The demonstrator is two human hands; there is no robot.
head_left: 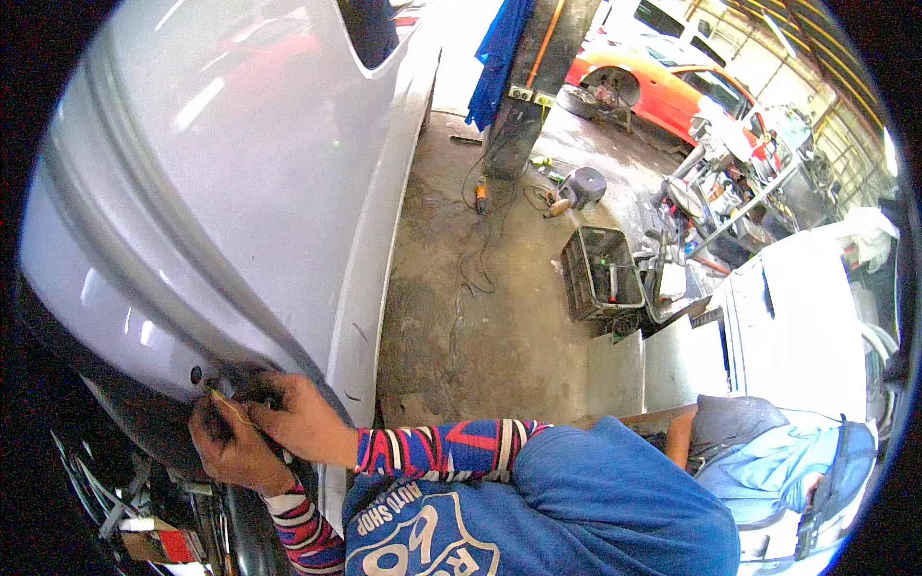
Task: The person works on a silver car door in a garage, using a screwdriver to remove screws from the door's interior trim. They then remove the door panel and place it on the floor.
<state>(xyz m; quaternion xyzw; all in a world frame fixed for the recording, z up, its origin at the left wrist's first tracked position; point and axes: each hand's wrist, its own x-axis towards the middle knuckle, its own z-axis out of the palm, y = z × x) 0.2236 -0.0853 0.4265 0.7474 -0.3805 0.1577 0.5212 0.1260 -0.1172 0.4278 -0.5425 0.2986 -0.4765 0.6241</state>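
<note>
Both of my hands are together at the lower corner of a silver-grey car body panel (245, 173), next to a small round dark hole (196, 374). A thin yellow strand (229, 403), perhaps wire or string, runs between my fingers. My left hand (238, 449) pinches it from below. Just above and to the right, my right hand (305, 420) has its fingers curled closed against the panel's edge; what its fingertips grip is hidden. The darkened fingers cover part of the panel there.
Dark parts and a red-and-white box (158, 542) are below the panel. Rightward on the concrete floor (471, 336) stand a black crate (600, 274) and a dark round stool (583, 184). An orange-handled tool (481, 197) and cables lie near a pillar (523, 125). Farther back is an orange car (663, 91).
</note>
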